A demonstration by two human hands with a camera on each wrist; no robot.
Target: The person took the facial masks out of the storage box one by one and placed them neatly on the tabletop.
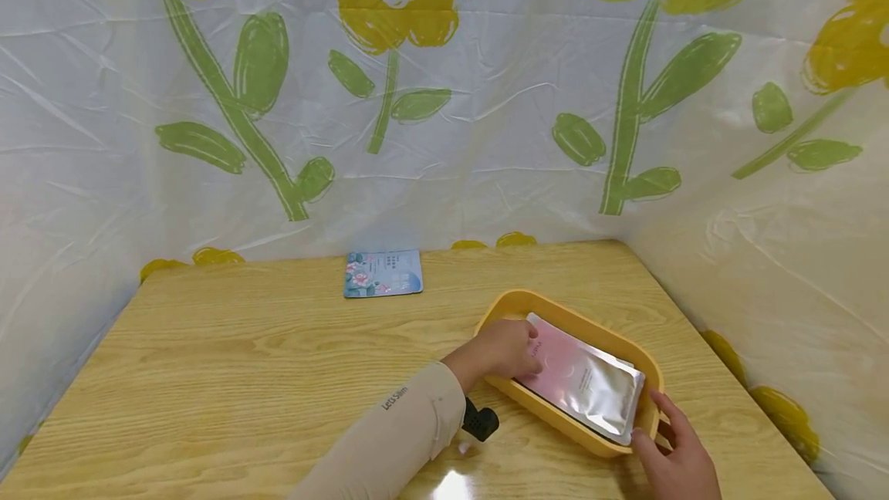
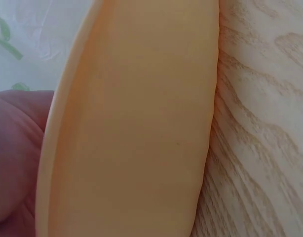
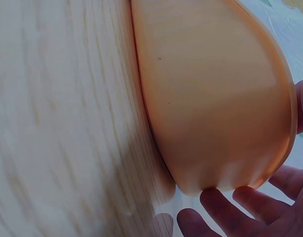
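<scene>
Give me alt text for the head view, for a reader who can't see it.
A person's left hand touches a pink-and-silver packet inside a yellow tray, while the right hand holds the tray's right end. A blue floral packet lies toward the back of the wooden table, in front of a flower-printed sheet.

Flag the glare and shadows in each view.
Head view: glare on the silver end of the pink packet, plus a white reflection on the table at the bottom edge; left wrist view: narrow shadow where the tub meets the table; right wrist view: soft shadow on the table, the tub darker lower down.
</scene>
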